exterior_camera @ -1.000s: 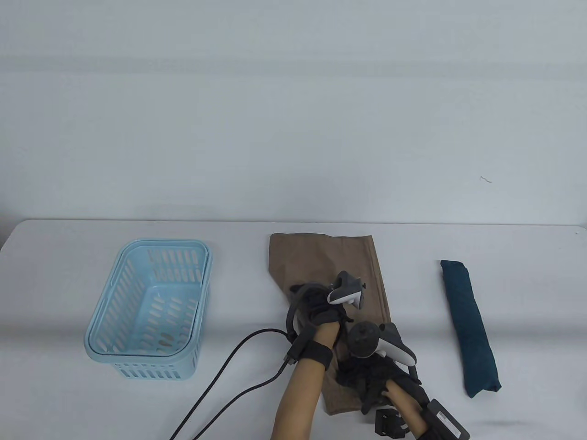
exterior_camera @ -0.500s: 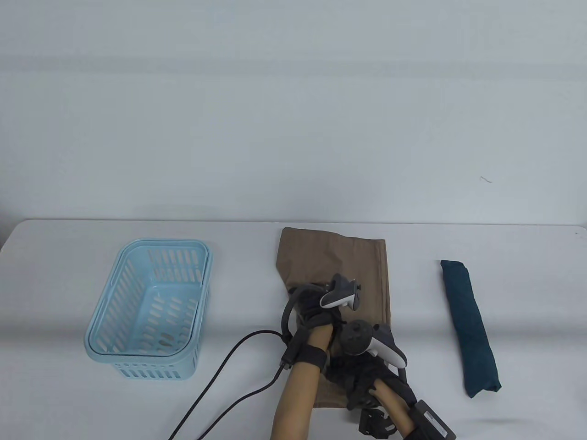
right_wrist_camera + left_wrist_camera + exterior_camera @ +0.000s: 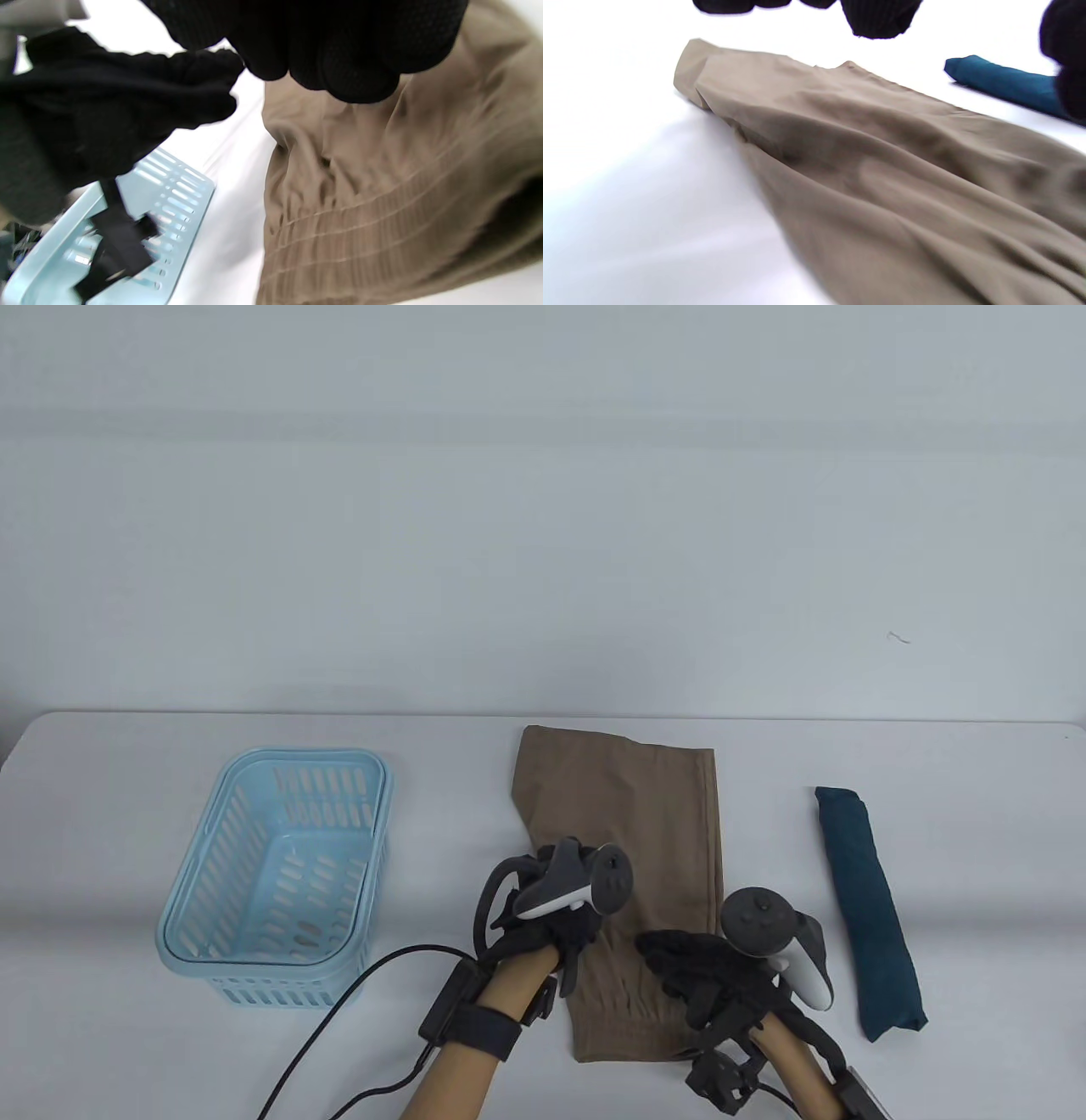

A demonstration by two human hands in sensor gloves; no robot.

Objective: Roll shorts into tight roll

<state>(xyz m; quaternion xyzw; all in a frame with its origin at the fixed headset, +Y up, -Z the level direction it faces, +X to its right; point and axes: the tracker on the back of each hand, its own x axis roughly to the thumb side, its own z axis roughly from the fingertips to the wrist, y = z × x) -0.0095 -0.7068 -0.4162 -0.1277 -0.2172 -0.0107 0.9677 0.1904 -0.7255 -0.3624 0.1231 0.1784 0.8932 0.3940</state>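
Brown shorts [image 3: 628, 848] lay flat — unrolled. Left hand [image 3: 564, 929] at 9 o'clock and right hand [image 3: 708, 971] at 4 o'clock rested on them; finger grip could not be told.

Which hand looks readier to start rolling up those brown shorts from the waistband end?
Probably the right hand: it lies on the brown shorts close to the elastic waistband, while the left hand sits at their left edge, farther up.

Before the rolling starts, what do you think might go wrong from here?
The brown shorts lie flat but wrinkled, so a roll begun at the gathered waistband could come out loose. The left hand sits at the fabric's edge, the right hand further in; uneven pressure might skew the roll toward the rolled teal cloth.
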